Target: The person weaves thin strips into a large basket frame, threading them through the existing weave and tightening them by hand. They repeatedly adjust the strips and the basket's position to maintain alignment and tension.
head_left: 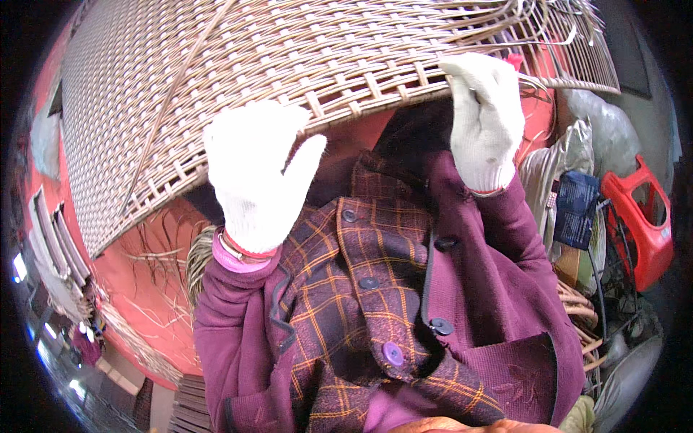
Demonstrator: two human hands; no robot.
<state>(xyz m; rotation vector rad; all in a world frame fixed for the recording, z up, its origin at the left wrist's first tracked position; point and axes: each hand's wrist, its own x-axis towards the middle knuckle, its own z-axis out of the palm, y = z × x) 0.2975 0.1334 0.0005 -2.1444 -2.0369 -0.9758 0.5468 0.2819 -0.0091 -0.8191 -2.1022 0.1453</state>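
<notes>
A large woven wicker panel (289, 58) in light brown strands spreads across the top of the head view, its near edge running in front of me. My left hand (260, 169), in a white knitted glove, lies against that edge at the left, thumb spread away from the fingers. The glove is overexposed, so the fingertips are hard to make out. Farther right, my right hand (487, 123), also gloved in white, has its fingers bent together around the edge. Next to it, loose unwoven strands (534, 22) stick out of the panel's far right part.
Beneath the panel is a red surface (137, 281) with scattered thin strands. A bundle of strands (201, 260) sits beside my left sleeve. At the right are a red plastic stool-like item (642, 224), a dark blue packet (577, 209) and clear plastic bags (603, 123).
</notes>
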